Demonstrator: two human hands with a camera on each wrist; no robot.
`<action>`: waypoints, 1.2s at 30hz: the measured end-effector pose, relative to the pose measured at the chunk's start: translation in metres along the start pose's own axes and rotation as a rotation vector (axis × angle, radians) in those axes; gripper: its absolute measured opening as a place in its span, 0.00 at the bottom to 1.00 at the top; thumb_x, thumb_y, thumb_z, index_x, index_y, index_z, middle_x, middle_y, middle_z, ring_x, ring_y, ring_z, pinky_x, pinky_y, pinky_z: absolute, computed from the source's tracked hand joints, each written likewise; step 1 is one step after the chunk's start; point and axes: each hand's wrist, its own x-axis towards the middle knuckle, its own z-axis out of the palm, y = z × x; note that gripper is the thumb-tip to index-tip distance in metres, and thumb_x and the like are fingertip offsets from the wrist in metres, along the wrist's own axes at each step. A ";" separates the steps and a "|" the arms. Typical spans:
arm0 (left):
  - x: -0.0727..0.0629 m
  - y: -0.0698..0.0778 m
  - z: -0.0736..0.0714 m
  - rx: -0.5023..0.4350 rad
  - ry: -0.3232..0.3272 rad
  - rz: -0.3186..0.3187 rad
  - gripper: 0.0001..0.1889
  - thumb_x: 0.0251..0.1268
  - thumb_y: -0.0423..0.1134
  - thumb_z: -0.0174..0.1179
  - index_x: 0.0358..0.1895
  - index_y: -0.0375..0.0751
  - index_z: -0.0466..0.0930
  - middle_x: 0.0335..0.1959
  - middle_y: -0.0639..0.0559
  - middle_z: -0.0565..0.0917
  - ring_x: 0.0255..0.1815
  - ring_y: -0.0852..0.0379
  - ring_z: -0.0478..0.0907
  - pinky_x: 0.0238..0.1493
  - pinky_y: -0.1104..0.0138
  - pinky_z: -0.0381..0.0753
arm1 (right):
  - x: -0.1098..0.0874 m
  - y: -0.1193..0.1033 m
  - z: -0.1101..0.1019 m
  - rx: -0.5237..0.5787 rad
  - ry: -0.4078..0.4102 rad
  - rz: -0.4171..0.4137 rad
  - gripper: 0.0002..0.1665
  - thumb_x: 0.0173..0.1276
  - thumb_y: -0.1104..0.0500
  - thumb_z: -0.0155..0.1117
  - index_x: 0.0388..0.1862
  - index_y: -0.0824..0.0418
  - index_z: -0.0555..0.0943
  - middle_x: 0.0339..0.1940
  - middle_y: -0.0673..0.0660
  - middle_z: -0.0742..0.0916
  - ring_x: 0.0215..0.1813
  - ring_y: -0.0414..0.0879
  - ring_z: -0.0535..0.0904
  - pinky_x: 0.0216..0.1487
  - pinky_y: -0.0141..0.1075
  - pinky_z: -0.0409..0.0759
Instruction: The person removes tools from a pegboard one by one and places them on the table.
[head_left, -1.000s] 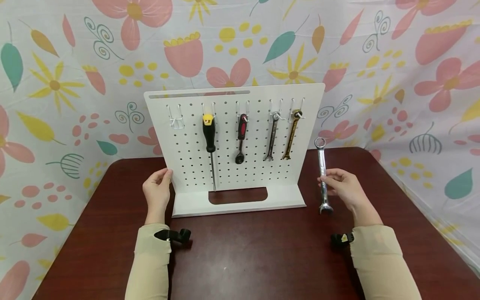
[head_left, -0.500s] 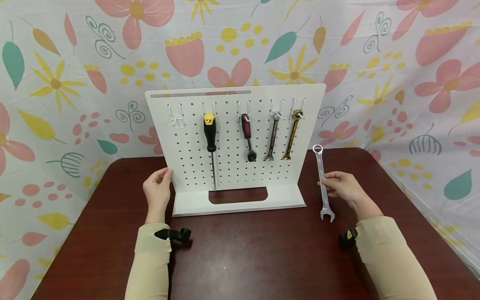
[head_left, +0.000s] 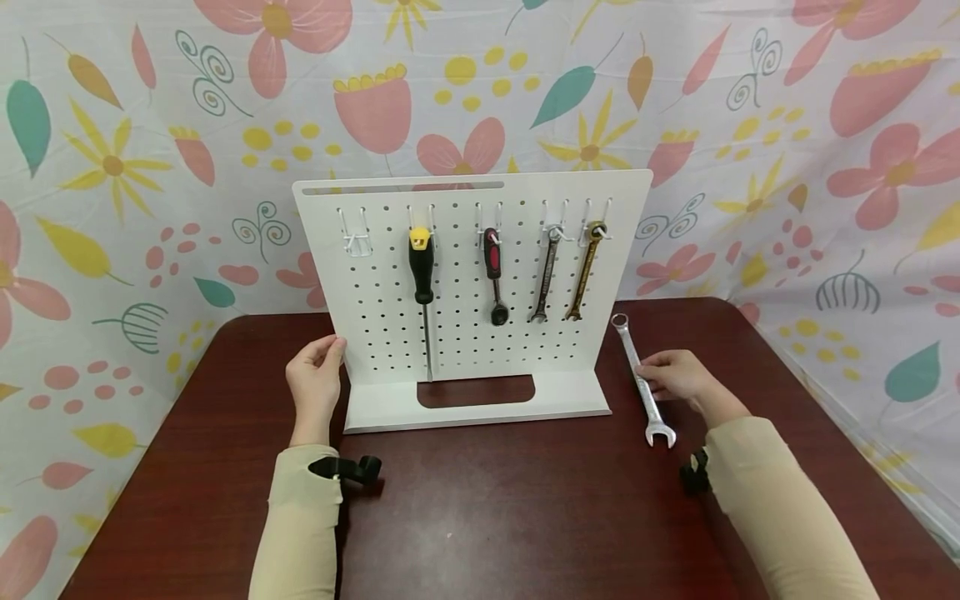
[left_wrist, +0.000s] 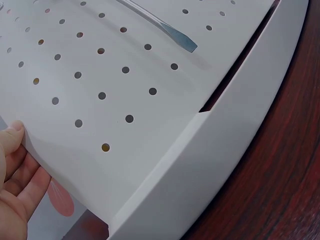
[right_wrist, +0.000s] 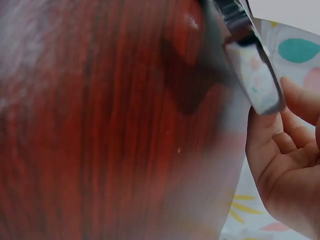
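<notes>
Hanging on one white board [head_left: 450, 279]: one screwdriver [head_left: 422, 265], one ratchet [head_left: 492, 258], one silver wrench [head_left: 547, 272] and one golden wrench [head_left: 586, 271]. Pinched at the fingertips of the right hand [head_left: 681, 381]: a third wrench [head_left: 650, 407], just left of the palm, over one tabletop [head_left: 480, 517]. Pinching the board's left edge: the left hand [head_left: 315, 379].

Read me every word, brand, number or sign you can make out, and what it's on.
No text is readable in any view.
Held wrench: any stamp too small or blurred to read.
Gold wrench, grey wrench: any shank lettering too small.
Screwdriver, ratchet: no legible label.
Pegboard: no lettering seen.
</notes>
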 end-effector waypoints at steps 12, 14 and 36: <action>0.000 0.000 0.000 0.011 -0.001 -0.012 0.16 0.63 0.44 0.62 0.46 0.35 0.83 0.42 0.41 0.84 0.32 0.74 0.78 0.38 0.79 0.81 | 0.002 0.001 0.009 -0.084 0.032 0.022 0.20 0.67 0.61 0.60 0.48 0.79 0.77 0.25 0.50 0.82 0.27 0.40 0.79 0.31 0.38 0.85; 0.000 0.000 0.000 0.017 -0.003 -0.009 0.16 0.63 0.45 0.61 0.46 0.36 0.83 0.43 0.41 0.84 0.32 0.74 0.78 0.37 0.80 0.81 | 0.000 0.000 0.010 -0.088 0.042 0.028 0.20 0.68 0.62 0.59 0.49 0.80 0.77 0.27 0.52 0.83 0.27 0.41 0.79 0.31 0.38 0.86; 0.000 0.000 0.000 0.022 -0.007 -0.021 0.17 0.64 0.46 0.61 0.47 0.36 0.83 0.43 0.41 0.84 0.32 0.72 0.78 0.36 0.81 0.80 | -0.021 -0.027 0.010 0.028 0.136 -0.142 0.33 0.72 0.46 0.54 0.60 0.73 0.72 0.43 0.59 0.86 0.39 0.38 0.84 0.43 0.38 0.86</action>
